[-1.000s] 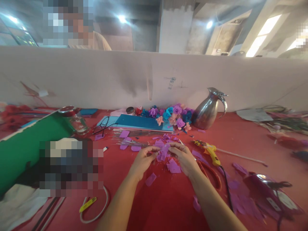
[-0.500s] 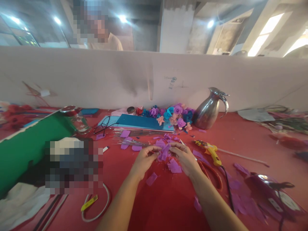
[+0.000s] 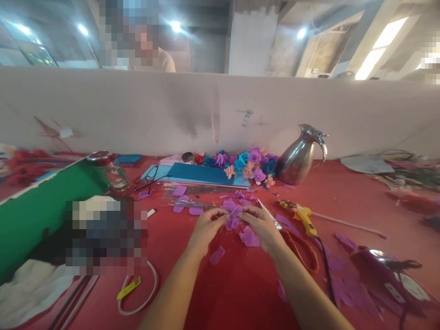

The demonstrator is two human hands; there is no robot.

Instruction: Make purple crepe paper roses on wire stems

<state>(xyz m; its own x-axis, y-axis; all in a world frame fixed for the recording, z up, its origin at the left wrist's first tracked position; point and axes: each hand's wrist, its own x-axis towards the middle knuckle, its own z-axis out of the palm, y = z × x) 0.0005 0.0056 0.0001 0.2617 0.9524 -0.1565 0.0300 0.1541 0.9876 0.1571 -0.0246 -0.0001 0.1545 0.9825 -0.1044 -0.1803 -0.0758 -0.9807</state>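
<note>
Both hands meet over the red tabletop around a small piece of purple crepe paper (image 3: 234, 219). My left hand (image 3: 210, 228) pinches its left side between thumb and fingers. At the other side, my right hand (image 3: 258, 224) grips the same piece with thumb and forefinger. A loose purple petal piece (image 3: 249, 236) lies just under the right hand, and another purple piece (image 3: 217, 255) rests nearer to me. Scissors with red handles (image 3: 302, 252) lie beside my right wrist, their blade partly behind that hand. More purple scraps (image 3: 228, 203) are bunched just beyond my fingers.
A yellow glue gun (image 3: 304, 217) with a cord lies to the right, near a steel jug (image 3: 299, 156). Paper flowers (image 3: 252, 165), a blue folder (image 3: 201, 173) and glasses (image 3: 151, 179) sit along the back. At left stand a glass jar (image 3: 113, 172) and a green panel (image 3: 58, 206).
My right hand has shifted slightly left, closer to the left hand, and more of the scissors' blade shows. The purple paper stays held between both hands.
</note>
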